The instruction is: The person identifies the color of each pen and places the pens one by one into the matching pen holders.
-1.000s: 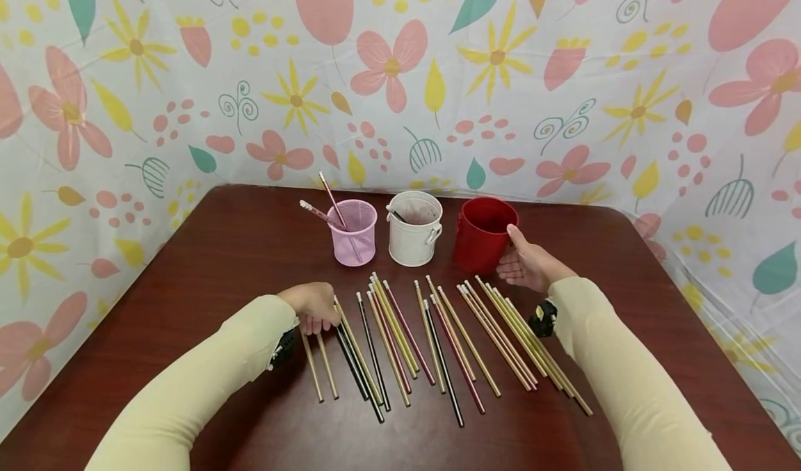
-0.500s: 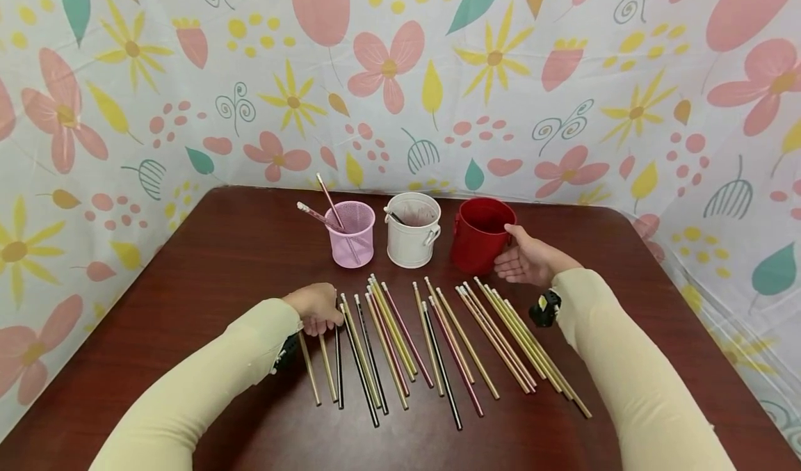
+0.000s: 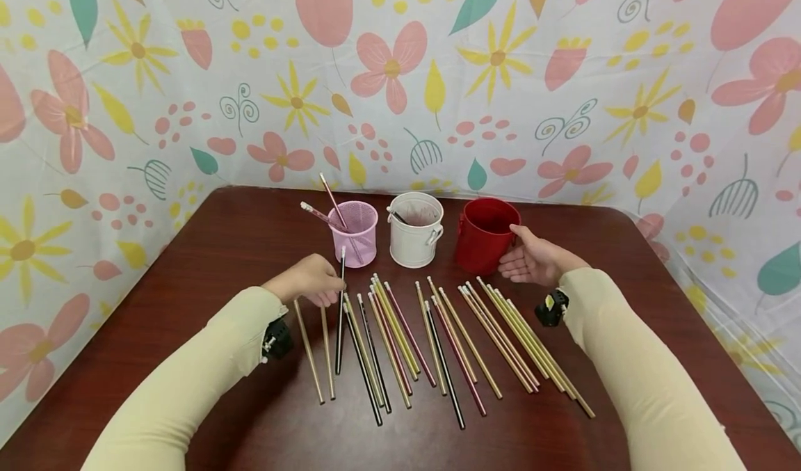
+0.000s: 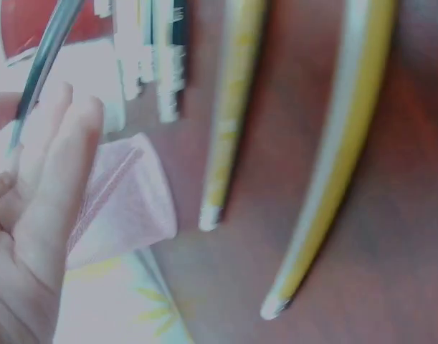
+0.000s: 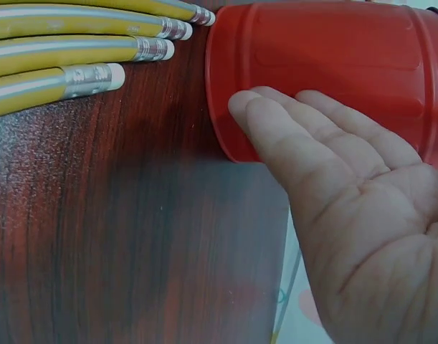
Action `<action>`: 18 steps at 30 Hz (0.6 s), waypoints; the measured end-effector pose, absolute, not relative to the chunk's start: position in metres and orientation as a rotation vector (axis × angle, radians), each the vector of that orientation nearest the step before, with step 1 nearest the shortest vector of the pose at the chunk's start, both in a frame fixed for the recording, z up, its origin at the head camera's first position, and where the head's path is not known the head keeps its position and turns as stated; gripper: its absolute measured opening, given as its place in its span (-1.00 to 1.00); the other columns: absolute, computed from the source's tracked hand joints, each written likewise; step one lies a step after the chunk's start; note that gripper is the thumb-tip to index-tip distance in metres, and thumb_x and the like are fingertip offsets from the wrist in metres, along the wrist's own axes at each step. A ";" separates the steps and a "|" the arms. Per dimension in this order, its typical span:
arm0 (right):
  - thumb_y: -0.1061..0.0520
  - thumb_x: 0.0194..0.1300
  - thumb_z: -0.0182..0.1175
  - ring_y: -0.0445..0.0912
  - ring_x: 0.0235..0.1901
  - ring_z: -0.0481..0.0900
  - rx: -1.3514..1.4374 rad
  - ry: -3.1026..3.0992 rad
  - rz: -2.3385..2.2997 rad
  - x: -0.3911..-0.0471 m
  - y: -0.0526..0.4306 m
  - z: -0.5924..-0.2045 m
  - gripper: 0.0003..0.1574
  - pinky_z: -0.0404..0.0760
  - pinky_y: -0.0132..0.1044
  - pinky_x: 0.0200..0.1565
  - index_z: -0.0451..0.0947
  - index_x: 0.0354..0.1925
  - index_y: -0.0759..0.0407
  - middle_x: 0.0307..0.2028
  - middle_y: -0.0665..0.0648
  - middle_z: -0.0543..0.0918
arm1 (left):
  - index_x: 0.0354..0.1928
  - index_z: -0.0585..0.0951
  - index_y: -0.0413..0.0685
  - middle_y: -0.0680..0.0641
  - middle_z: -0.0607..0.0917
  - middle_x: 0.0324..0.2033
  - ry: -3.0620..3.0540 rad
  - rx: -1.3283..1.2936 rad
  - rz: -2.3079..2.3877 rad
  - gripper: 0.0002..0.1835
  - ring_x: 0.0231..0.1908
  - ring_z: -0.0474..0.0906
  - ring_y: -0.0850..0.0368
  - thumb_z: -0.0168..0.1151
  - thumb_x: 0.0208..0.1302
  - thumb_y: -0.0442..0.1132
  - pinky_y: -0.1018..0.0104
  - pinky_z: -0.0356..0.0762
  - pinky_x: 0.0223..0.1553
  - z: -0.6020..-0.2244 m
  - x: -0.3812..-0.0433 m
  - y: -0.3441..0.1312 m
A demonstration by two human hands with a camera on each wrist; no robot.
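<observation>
My left hand (image 3: 311, 281) pinches a black pencil (image 3: 339, 342) near its upper part, with the white eraser end pointing up toward the pink mesh cup (image 3: 368, 241). In the left wrist view, the same dark pencil (image 4: 48, 54) runs between the thumb and fingertips. My right hand (image 3: 537, 259) is at the red bucket (image 3: 478, 247), thumb at the rim. Seen from the right wrist, its straight fingers (image 5: 333, 136) lie along the bucket's side. Two pink patterned pencils (image 3: 330, 191) lean in the pink cup. A dark pencil (image 3: 397, 215) leans inside the white bucket (image 3: 411, 247).
Several gold, black and dark red pencils (image 3: 394, 332) lie in a loose row across the brown table (image 3: 250, 241), eraser ends toward the containers. Two gold pencils (image 3: 309, 360) lie below the left hand. A flower-print cloth (image 3: 400, 74) hangs behind the table.
My left hand has drawn the black pencil out from beside the others and moved it up, toward the pink cup. The right hand has stayed at the red bucket.
</observation>
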State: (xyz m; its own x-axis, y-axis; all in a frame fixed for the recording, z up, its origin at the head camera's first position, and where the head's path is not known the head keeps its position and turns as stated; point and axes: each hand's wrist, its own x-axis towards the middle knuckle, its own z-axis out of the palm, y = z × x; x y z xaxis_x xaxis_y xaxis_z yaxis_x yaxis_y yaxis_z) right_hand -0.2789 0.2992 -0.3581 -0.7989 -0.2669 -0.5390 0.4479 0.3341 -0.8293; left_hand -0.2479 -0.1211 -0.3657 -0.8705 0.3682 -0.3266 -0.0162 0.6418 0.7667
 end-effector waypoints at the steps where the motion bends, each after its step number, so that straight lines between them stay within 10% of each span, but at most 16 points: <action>1: -0.42 0.39 -0.53 -0.01 -0.06 0.57 0.165 1.993 -1.521 -0.278 0.299 -0.358 0.16 0.54 -0.26 0.02 0.03 0.30 0.65 0.11 0.38 0.52 | -0.40 0.60 -0.47 -0.18 0.67 -0.62 2.387 0.290 1.186 -0.78 -0.65 0.58 0.21 0.14 0.24 -0.36 0.24 0.67 -0.46 -0.363 -0.249 -0.122; 18: -0.45 0.34 -0.69 0.33 0.36 0.05 0.110 2.002 -1.380 -0.281 0.301 -0.355 0.22 0.13 0.00 0.36 -0.14 0.36 0.65 0.35 0.57 0.01 | -0.23 0.57 -0.60 -0.19 0.72 -0.46 2.387 0.533 1.706 -0.81 -0.47 0.64 0.29 0.15 0.25 -0.47 0.22 0.66 -0.24 -0.310 -0.250 -0.116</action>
